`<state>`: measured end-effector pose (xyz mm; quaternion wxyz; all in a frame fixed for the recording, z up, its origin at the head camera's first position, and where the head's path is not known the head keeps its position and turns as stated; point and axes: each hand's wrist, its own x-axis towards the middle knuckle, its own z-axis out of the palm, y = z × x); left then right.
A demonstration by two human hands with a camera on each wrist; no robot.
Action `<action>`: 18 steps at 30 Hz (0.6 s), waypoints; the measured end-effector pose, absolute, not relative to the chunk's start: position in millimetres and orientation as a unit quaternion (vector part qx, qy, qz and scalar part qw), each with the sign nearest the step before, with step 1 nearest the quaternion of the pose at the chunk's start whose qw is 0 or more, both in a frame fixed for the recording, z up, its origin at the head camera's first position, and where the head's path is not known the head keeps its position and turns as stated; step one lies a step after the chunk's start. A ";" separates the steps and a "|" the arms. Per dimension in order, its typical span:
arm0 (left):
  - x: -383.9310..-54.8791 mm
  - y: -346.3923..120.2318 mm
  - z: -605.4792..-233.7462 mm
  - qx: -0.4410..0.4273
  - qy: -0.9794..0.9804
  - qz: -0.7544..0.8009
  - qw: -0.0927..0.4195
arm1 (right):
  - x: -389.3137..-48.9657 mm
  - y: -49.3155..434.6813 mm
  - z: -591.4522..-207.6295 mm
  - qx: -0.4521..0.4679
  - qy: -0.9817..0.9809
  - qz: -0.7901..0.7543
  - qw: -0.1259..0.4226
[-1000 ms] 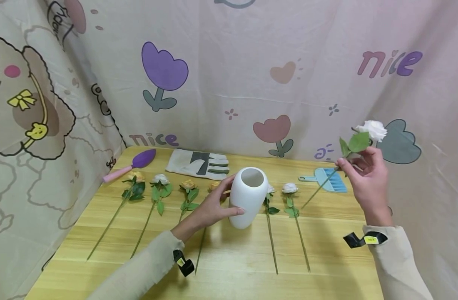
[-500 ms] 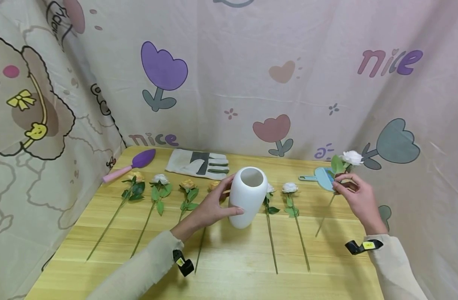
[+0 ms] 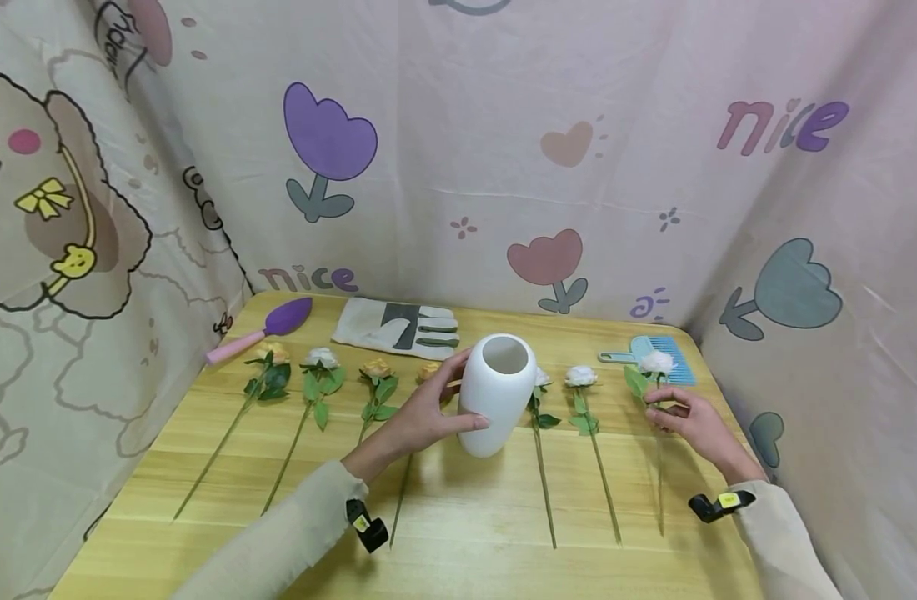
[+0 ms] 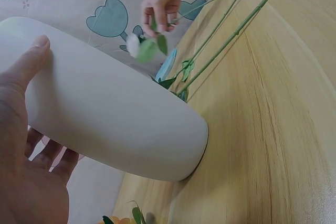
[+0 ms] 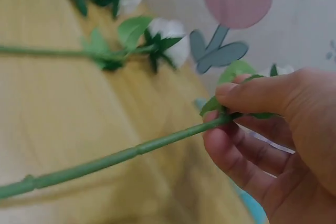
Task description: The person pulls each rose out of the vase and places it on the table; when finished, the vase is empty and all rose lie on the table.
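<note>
My left hand grips the white vase from its left side, thumb across the front and fingers behind. The vase stands on the table with its mouth upward. In the left wrist view its smooth wall fills the middle. At the right, my right hand pinches a white rose by the stem just under its leaves. The right wrist view shows that green stem running left from thumb and fingertips. To the left of this rose lies another white rose, stem toward the front.
A light blue dustpan and brush lies behind the held rose. Several yellow and white roses, one a white rose, lie left of the vase. A purple trowel and a work glove lie at the back. A printed curtain hangs behind.
My right hand has come down and to the left with the white rose, whose stem now points toward the front of the table. My left hand and the vase have stayed in place.
</note>
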<state>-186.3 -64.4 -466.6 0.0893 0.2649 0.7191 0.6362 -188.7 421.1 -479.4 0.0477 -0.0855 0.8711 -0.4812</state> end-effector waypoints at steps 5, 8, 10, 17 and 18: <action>-186.2 -64.6 -466.1 0.264 0.719 0.636 0.091 | -189.4 417.5 -494.8 -0.065 0.876 -0.470 0.086; -185.8 -64.4 -465.5 0.261 0.719 0.637 0.094 | -189.1 415.6 -499.5 -0.059 0.891 -0.441 0.092; -185.9 -64.3 -465.1 0.261 0.719 0.637 0.093 | -188.4 415.0 -501.1 -0.056 0.909 -0.404 0.083; -186.1 -64.8 -465.1 0.262 0.721 0.635 0.091 | -184.0 414.8 -500.1 -0.061 0.941 -0.327 0.068; -185.9 -64.8 -464.9 0.262 0.721 0.635 0.091 | -183.2 414.7 -498.9 -0.059 0.940 -0.328 0.069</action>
